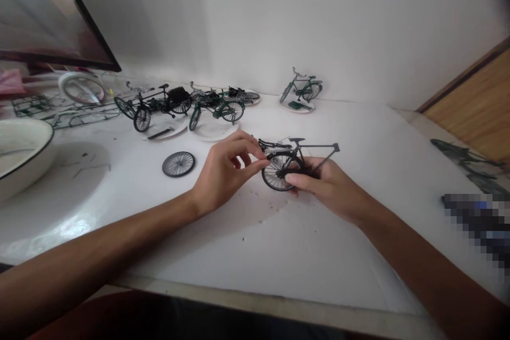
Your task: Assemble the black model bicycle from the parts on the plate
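A black model bicycle frame (pixel 319 146) with a saddle and one spoked wheel (pixel 279 171) is held up over the white table. My right hand (pixel 324 183) grips it low, with the thumb by the wheel's hub. No wheel shows at the frame's other end, on the right. My left hand (pixel 233 164) is pinched, thumb and forefinger at the left edge of the wheel's tyre; its other fingers are curled. Behind the wheel, small black bicycle parts (pixel 274 143) are partly hidden. A loose spoked wheel (pixel 179 164) lies flat to the left of my left hand.
Several model bicycles (pixel 217 111) stand on white plates along the back. Another green bicycle (pixel 302 87) stands by the wall. A white basin (pixel 24 154) and green frame parts (pixel 85 115) occupy the left, beneath a screen (pixel 51 10). A blurred-out object (pixel 480 223) lies at right.
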{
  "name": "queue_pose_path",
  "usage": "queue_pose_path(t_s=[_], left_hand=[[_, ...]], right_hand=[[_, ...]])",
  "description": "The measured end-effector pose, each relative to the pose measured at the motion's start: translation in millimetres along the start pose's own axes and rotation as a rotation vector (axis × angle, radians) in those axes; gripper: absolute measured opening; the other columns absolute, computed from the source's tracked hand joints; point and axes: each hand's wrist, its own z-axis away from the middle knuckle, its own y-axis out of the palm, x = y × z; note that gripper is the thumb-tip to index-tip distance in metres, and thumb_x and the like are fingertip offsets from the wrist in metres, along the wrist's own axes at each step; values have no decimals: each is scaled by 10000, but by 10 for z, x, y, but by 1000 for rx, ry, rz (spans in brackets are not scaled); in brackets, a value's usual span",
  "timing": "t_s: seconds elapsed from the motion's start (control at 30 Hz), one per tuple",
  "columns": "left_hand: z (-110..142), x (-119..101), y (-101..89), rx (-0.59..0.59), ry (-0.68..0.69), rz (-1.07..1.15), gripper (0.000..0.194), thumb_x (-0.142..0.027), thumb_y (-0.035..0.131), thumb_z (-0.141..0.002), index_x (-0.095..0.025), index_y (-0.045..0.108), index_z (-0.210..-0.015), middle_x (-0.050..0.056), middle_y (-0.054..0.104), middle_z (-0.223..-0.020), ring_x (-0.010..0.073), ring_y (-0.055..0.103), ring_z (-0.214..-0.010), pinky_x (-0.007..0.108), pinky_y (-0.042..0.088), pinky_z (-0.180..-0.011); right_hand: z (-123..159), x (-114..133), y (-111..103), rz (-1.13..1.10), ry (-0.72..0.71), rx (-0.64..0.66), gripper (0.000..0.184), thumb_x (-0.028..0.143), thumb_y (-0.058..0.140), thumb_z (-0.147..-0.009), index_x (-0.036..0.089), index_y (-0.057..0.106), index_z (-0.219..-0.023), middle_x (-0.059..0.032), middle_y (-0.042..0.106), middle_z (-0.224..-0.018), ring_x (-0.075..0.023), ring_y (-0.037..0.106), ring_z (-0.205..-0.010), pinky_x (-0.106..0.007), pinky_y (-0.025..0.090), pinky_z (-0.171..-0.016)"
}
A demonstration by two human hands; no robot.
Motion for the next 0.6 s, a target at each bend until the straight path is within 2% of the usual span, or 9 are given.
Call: queue_pose_path(t_s=[0.13, 0.3, 0.43, 0.6], left_hand=[[15, -38, 0, 85, 76, -148, 77, -173, 685, -925, -163, 658, -854, 39, 638, -959, 94, 597, -742, 212, 494, -590], [35, -47, -7, 157, 204, -298, 62, -170, 631, -960, -182, 692, -955, 59, 643, -1038, 132, 618, -844, 248, 511, -658], [40, -35, -31, 216, 271, -298, 102, -196, 592, -994, -185, 694, -1001, 87, 641, -1090, 151, 637, -900, 266, 537, -708], [41, -30, -34, 240, 287, -283, 102, -173, 591, -992, -181, 691, -1010, 90, 626, -1093, 152, 629, -907, 285, 543, -750]], right_hand=[[-3, -18, 19, -22, -4, 14, 200, 356, 765, -853, 181, 680, -807, 6, 646, -754, -123, 581, -679, -270, 461, -660], [-1, 0, 42, -76, -2, 18, 154, 310, 755, -847, 179, 691, -796, 2, 644, -745, -123, 569, -671, -271, 469, -647], [-3, 5, 24, -78, 6, 45, 152, 280, 729, -862, 175, 683, -763, -2, 639, -727, -125, 572, -666, -277, 472, -649], [-10, -32, 0, -112, 42, 48, 163, 318, 766, -845, 172, 697, -825, -5, 664, -759, -122, 594, -650, -280, 484, -633]])
